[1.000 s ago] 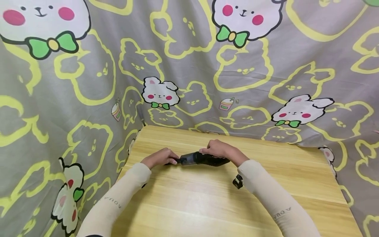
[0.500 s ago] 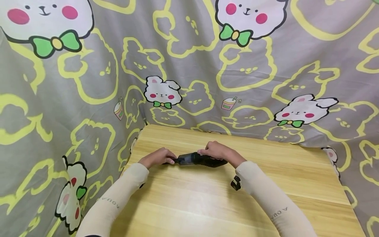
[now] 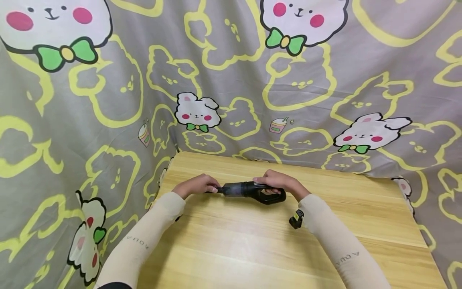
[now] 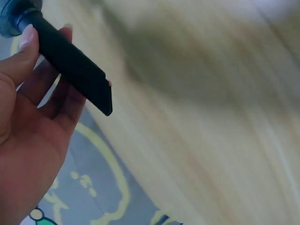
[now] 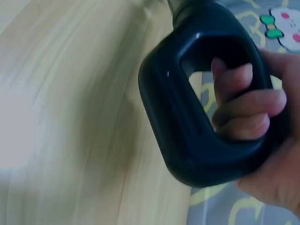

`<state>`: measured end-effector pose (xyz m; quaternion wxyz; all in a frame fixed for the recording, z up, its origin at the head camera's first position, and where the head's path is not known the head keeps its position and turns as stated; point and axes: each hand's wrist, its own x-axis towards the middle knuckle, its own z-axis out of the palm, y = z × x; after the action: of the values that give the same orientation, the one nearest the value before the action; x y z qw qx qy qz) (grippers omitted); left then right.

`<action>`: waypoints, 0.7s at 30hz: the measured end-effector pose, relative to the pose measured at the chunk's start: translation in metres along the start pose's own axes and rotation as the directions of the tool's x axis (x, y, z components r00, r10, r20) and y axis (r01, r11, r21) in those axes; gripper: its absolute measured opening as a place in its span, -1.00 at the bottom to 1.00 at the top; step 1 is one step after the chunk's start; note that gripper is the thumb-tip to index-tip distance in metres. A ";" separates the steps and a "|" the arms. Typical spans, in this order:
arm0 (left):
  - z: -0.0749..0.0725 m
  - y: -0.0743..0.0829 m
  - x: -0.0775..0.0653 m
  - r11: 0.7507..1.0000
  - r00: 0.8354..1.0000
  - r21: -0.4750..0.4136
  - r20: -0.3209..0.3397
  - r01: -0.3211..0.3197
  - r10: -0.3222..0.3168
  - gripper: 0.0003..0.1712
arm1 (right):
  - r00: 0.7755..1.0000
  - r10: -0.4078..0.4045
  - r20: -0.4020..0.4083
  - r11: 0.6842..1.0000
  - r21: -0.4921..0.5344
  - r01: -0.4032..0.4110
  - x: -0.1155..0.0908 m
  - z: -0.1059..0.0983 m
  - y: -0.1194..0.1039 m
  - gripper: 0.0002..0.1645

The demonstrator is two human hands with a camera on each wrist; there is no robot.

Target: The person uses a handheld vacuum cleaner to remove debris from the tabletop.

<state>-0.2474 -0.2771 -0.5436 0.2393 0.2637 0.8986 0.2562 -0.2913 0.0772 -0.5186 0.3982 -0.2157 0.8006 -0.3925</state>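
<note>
A black handheld vacuum cleaner (image 3: 252, 190) with a smoky clear dust cup (image 3: 234, 189) is held sideways over the wooden table. My right hand (image 3: 279, 180) grips its loop handle (image 5: 164, 112), several fingers curled through the opening in the right wrist view. At the other end, my left hand (image 3: 200, 184) holds the flat black crevice nozzle (image 4: 70, 63), thumb on one side and fingers behind it. The nozzle's slanted tip points away from the dust cup, and its base meets the cup's front in the left wrist view.
The wooden table (image 3: 231, 245) spreads below both arms. A grey curtain (image 3: 231, 80) with yellow outlines and rabbit faces hangs along the back and the sides. A small black wrist camera (image 3: 296, 219) is on the right forearm.
Both hands and the vacuum cleaner have shifted slightly right and up. The vacuum has turned, so its loop handle now shows openly with the right fingers through it.
</note>
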 end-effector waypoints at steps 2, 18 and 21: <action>-0.004 0.004 0.002 1.000 1.000 -0.001 0.008 -0.011 0.011 -0.68 | 1.000 0.008 0.028 0.997 0.070 -0.010 -0.004 -0.004 0.007 -0.26; -0.012 0.056 0.019 0.977 0.992 0.197 -0.082 -0.076 0.094 -0.73 | 0.983 -0.074 0.168 0.866 0.500 -0.020 -0.046 -0.021 0.069 -0.51; -0.005 0.067 0.022 0.938 0.970 0.321 -0.153 -0.133 0.189 -0.78 | 0.981 -0.086 0.173 0.846 0.532 -0.020 -0.054 -0.021 0.079 -0.56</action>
<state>-0.2430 -0.2166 -0.5072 0.0905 0.3462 0.9209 0.1546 -0.2791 0.1699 -0.5481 0.5100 -0.1475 0.6149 -0.5831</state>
